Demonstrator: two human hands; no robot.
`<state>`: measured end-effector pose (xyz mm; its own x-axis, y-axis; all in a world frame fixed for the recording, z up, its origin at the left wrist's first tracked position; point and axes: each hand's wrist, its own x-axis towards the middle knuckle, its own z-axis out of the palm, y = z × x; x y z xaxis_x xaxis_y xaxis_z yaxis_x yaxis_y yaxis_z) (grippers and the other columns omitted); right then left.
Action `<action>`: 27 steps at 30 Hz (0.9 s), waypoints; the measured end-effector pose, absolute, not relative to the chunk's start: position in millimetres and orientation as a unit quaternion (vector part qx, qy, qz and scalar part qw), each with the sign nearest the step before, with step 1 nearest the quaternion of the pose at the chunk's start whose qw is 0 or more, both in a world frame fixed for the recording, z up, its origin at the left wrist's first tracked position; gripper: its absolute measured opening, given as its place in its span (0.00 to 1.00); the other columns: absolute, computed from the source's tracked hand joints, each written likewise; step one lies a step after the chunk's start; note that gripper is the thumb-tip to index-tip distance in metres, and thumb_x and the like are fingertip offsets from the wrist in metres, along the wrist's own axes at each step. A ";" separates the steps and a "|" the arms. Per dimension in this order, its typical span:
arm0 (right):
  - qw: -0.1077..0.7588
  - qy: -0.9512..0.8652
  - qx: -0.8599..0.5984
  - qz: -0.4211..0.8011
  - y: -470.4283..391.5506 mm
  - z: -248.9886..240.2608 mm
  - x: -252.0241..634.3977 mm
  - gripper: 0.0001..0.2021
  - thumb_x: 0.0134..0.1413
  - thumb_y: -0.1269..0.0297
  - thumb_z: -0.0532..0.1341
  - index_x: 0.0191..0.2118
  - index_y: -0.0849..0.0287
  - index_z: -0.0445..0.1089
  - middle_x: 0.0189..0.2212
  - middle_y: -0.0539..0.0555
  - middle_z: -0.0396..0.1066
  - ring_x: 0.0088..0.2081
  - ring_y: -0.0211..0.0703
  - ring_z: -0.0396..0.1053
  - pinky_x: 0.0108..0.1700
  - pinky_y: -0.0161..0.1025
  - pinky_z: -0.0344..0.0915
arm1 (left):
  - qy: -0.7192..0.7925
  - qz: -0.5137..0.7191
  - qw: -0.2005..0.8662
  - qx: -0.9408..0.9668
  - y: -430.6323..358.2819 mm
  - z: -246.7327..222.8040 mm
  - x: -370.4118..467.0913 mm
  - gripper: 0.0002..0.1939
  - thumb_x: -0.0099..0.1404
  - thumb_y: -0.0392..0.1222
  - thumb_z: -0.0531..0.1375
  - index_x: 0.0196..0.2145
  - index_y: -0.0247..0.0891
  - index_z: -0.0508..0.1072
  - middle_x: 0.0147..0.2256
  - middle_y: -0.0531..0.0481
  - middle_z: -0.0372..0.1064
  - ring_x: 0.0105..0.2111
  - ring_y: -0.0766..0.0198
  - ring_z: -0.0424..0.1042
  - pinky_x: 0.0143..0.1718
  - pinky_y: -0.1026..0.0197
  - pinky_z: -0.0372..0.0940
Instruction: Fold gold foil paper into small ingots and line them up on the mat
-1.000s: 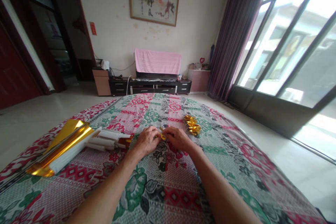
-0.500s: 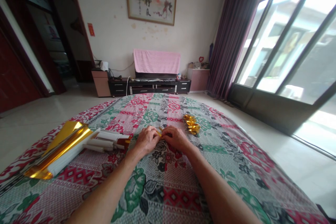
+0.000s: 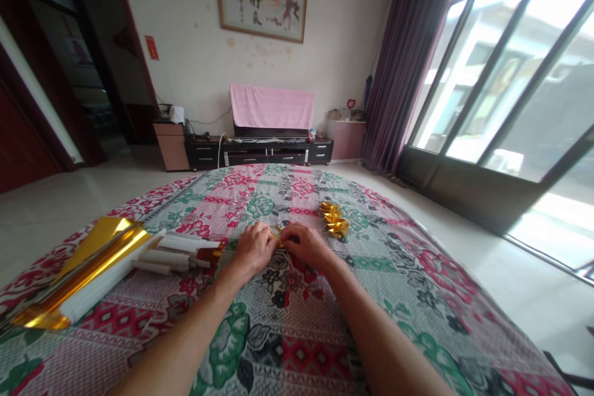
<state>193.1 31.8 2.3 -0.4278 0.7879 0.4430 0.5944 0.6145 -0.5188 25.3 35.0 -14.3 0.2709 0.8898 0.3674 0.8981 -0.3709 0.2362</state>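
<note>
Close together over the middle of the patterned cloth, my left hand (image 3: 256,247) and my right hand (image 3: 304,243) both pinch a small strip of gold foil paper (image 3: 277,237). Most of the strip is hidden by the fingers. Just beyond my right hand lies a row of folded gold foil pieces (image 3: 334,219). Left of my left hand are several white paper rolls (image 3: 169,255), with a brown-orange item (image 3: 211,253) at their right end. Further left lies a large roll of gold foil paper (image 3: 99,266), partly unrolled, with a white underside.
The flowered cloth (image 3: 315,303) covers a round-edged surface. Beyond it stands a low black cabinet (image 3: 264,153) with a pink towel (image 3: 273,108) draped over something. A dark metal-framed window (image 3: 468,179) and a purple curtain (image 3: 401,62) are on the right.
The view has turned slightly to the right, so everything sits a bit further left. Both hands stay together, still pinching the gold strip.
</note>
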 end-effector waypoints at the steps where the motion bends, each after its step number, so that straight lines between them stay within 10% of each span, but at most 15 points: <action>1: 0.336 -0.832 -0.418 0.142 31.7 2.5 193.1 0.10 0.45 0.78 0.57 0.30 0.60 0.73 0.31 0.51 0.72 0.35 0.37 0.68 0.40 0.33 0.62 | -0.559 -0.224 0.010 -0.798 34.7 -14.4 25.2 0.10 0.62 0.43 0.53 0.27 0.38 0.70 0.38 0.47 0.67 0.41 0.60 0.64 0.44 0.59 0.57; 27: 0.304 -0.823 -0.458 0.145 30.7 7.2 189.1 0.11 0.44 0.78 0.56 0.33 0.62 0.73 0.31 0.53 0.71 0.34 0.38 0.67 0.38 0.32 0.61 | -0.588 -0.194 0.044 -0.784 28.8 -12.0 33.0 0.12 0.64 0.44 0.50 0.31 0.38 0.69 0.39 0.45 0.65 0.39 0.57 0.63 0.39 0.57 0.57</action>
